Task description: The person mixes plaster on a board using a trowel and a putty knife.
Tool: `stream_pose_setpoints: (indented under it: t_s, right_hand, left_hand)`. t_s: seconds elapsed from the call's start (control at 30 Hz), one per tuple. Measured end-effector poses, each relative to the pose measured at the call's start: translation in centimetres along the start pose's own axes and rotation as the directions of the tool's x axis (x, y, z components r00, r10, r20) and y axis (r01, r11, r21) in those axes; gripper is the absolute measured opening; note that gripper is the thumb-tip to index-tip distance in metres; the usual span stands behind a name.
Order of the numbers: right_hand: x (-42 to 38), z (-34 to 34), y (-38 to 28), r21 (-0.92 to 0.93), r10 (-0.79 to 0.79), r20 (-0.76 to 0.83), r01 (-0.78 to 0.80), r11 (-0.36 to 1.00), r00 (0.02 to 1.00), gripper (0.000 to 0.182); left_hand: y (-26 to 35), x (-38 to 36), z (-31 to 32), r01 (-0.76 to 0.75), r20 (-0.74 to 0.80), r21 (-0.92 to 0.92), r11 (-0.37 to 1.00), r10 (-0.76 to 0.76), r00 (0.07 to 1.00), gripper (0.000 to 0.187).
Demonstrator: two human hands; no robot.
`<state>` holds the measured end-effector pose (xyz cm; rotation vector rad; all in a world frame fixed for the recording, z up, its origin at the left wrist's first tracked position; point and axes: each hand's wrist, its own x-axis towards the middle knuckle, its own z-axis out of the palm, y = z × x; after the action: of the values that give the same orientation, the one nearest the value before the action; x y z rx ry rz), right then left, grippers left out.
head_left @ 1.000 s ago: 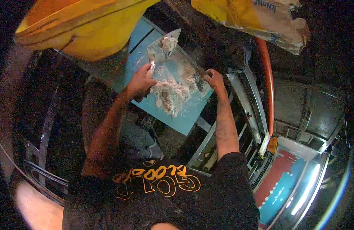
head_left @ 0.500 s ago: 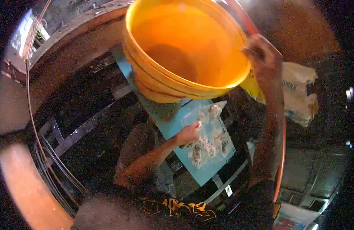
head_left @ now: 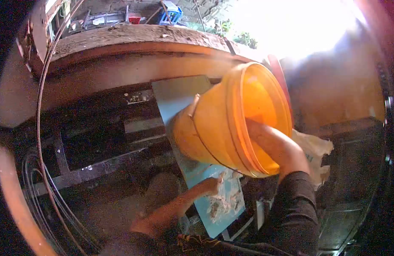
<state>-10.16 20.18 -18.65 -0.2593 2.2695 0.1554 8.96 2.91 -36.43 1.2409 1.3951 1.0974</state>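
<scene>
A large yellow bucket [head_left: 214,119] is tilted on the blue board [head_left: 177,100], its mouth facing right. My right forearm reaches into the mouth; my right hand [head_left: 256,130] is deep inside, and its fingers cannot be made out. Below the bucket, my left hand [head_left: 212,186] is closed over the near part of the board, with something small and whitish at its fingertips, too unclear to name. Beside it, pale, messy clumps [head_left: 222,205] lie spread on the board.
Pale printed sacks [head_left: 310,149] lie right of the bucket. A curved ledge [head_left: 137,36] runs behind, with a blue crate [head_left: 171,15] beyond it. Thin cables [head_left: 40,128] hang at the left. Dark slats [head_left: 103,168] lie under the board.
The view has shifted, showing more of the ledge and bright background. The bucket's mouth now faces right. My right hand has gone from the rim to inside the bucket. My left hand remains over the board.
</scene>
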Motion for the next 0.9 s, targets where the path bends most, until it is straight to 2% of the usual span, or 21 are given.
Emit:
stream_pose_setpoints:
  t_s: [0.07,0.1,0.2,0.23,0.33,0.43,0.5,0.57,0.63,0.7,0.73,0.77,0.83,0.9]
  right_hand:
    - [0.2,0.4,0.1,0.092,0.056,0.101,-0.065,0.994,0.993,0.012]
    - [0.0,0.4,0.1,0.149,0.075,0.137,-0.095,0.984,0.988,0.013]
    - [-0.9,-0.2,0.5,0.358,0.117,0.264,-0.210,0.910,0.957,0.014]
    - [-1.4,-0.4,0.7,0.452,0.124,0.305,-0.259,0.854,0.944,0.014]
    - [-3.7,-1.2,0.6,0.705,0.090,0.408,-0.377,0.600,0.909,0.016]
    - [-6.6,-2.5,-0.2,0.853,-0.022,0.459,-0.433,0.290,0.888,0.017]
    - [-8.7,-3.3,-0.7,0.888,-0.103,0.454,-0.440,0.132,0.885,0.018]
    - [-11.3,-4.5,-1.2,0.912,-0.187,0.408,-0.410,0.030,0.894,0.020]
    - [-14.8,-5.2,-1.6,0.942,-0.263,0.321,-0.336,-0.011,0.910,0.021]
    - [-18.8,-5.1,-1.4,0.983,-0.346,0.183,-0.182,0.036,0.920,0.025]
    - [-20.9,-5.2,-1.3,0.962,-0.253,0.242,-0.198,0.186,0.937,0.027]
    - [-22.5,-4.6,-1.0,0.970,-0.369,0.188,-0.114,0.213,0.910,0.029]
    - [-27.1,-3.4,-1.7,0.952,-0.137,0.190,-0.148,0.269,0.972,0.025]
    - [-29.4,-1.2,-3.3,0.991,-0.216,0.106,-0.085,0.104,0.971,0.021]
  left_hand:
    - [1.6,-1.0,-1.8,0.080,0.076,-0.024,0.996,-0.078,0.994,0.056]
    - [1.8,-1.1,-2.5,0.086,0.147,0.021,0.996,-0.088,0.985,0.061]
    - [1.6,-0.7,-2.6,0.037,0.119,0.044,0.998,-0.042,0.992,0.063]
    - [2.9,-1.7,-4.0,0.111,0.148,-0.065,0.992,-0.101,0.984,0.064]
    - [1.0,-0.2,-2.3,0.050,0.113,0.015,0.999,-0.052,0.992,0.064]
    - [0.1,-0.3,-1.7,-0.040,-0.004,0.009,0.999,0.040,0.999,0.064]
    - [1.4,-0.9,-3.7,0.132,0.186,-0.088,0.987,-0.114,0.976,0.066]
    - [-0.3,0.1,-1.9,0.025,0.057,0.112,0.993,-0.032,0.998,0.068]
    - [3.3,-2.4,-5.1,0.145,0.112,0.055,0.988,-0.151,0.982,0.069]
    - [-2.2,0.3,-1.0,-0.065,-0.023,0.222,0.973,0.072,0.997,0.067]
    - [-0.3,-0.7,-1.9,0.008,0.000,0.201,0.980,-0.008,1.000,0.066]
    - [1.8,-1.5,-3.5,0.085,0.032,0.186,0.979,-0.093,0.995,0.065]
    - [0.7,-0.6,-2.5,0.005,-0.014,0.233,0.972,-0.001,1.000,0.064]
    - [1.4,-1.7,-2.5,-0.045,-0.128,0.132,0.990,0.062,0.990,0.064]
